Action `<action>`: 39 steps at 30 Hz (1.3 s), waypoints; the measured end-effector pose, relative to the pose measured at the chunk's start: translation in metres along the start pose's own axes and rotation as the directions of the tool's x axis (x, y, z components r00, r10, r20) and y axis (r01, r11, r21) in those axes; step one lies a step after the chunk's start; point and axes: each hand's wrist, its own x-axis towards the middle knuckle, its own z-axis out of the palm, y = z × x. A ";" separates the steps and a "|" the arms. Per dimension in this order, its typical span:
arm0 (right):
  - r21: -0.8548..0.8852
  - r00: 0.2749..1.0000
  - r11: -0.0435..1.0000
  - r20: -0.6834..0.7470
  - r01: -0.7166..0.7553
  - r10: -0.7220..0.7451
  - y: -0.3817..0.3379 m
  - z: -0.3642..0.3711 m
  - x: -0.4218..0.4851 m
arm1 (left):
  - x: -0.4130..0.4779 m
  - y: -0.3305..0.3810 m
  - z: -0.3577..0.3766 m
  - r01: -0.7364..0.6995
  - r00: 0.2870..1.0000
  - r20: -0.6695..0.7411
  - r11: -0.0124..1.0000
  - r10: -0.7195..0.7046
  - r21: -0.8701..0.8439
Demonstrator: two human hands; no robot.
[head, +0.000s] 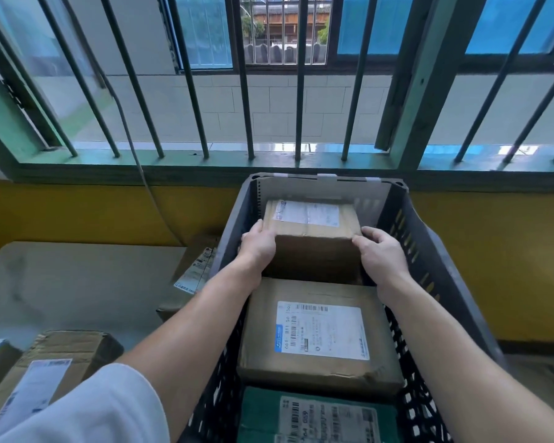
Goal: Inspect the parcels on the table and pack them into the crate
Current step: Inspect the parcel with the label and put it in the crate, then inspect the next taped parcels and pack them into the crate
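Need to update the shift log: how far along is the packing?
Done: a brown labelled parcel and a green parcel lie in the grey crate. In hand: the left hand and right hand grip a third brown parcel at the crate's far end. Left: at least three cardboard parcels wait on the table, one beside the crate.

A person is wearing a loose white short sleeve (87, 407) on the left arm (the cloth is taking on a faint blue-grey cast). Left forearm (199, 318) and right forearm (429, 321) are showing bare, as are left hand (259, 247) and right hand (383, 254).
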 end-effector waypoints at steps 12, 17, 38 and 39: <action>-0.108 0.999 0.993 0.012 0.040 -0.039 0.008 0.003 -0.003 | -0.041 0.022 0.002 -0.007 0.999 0.042 1.000 0.008 -0.028; -0.126 0.999 0.991 0.020 0.040 -0.038 0.007 0.001 -0.005 | -0.051 0.028 0.003 -0.007 0.999 0.041 0.998 0.009 -0.056; -0.176 0.961 0.946 0.010 0.273 -0.275 -0.060 0.052 -0.090 | -0.107 0.031 -0.051 -0.267 0.941 0.117 0.909 0.317 -0.320; -0.116 0.961 0.954 0.029 0.278 -0.276 -0.065 0.061 -0.097 | -0.113 0.032 -0.058 -0.277 0.932 0.132 0.898 0.337 -0.341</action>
